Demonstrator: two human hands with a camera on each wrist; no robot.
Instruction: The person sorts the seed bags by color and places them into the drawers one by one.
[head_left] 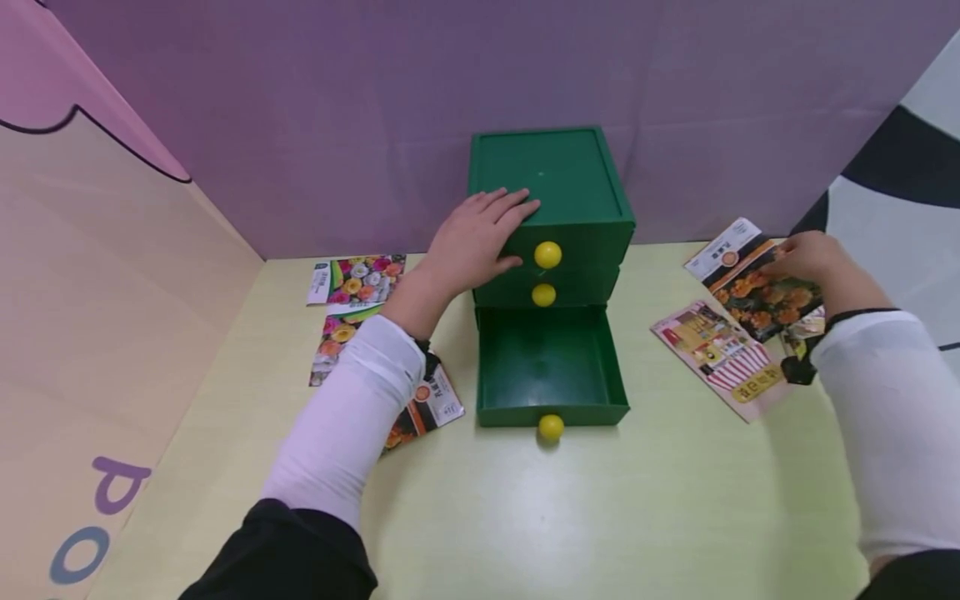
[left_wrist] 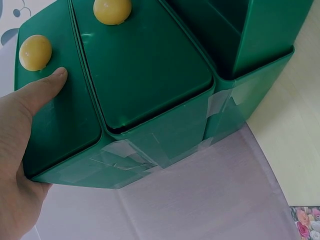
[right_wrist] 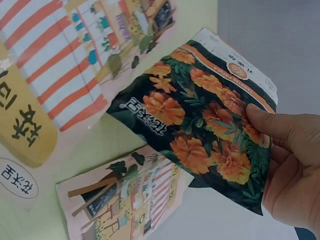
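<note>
Left hand (head_left: 480,242) flat on green drawer box (head_left: 551,179), steadying. Right hand (head_left: 802,254) pinches marigold seed packet (right_wrist: 200,125) at 3 o'clock. Bottom drawer (head_left: 551,367) open. Likely next: carry packet into drawer.

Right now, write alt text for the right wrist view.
The right hand pinches an orange-flower seed packet by its edge, lifted above two striped illustrated packets lying on the pale table.
</note>
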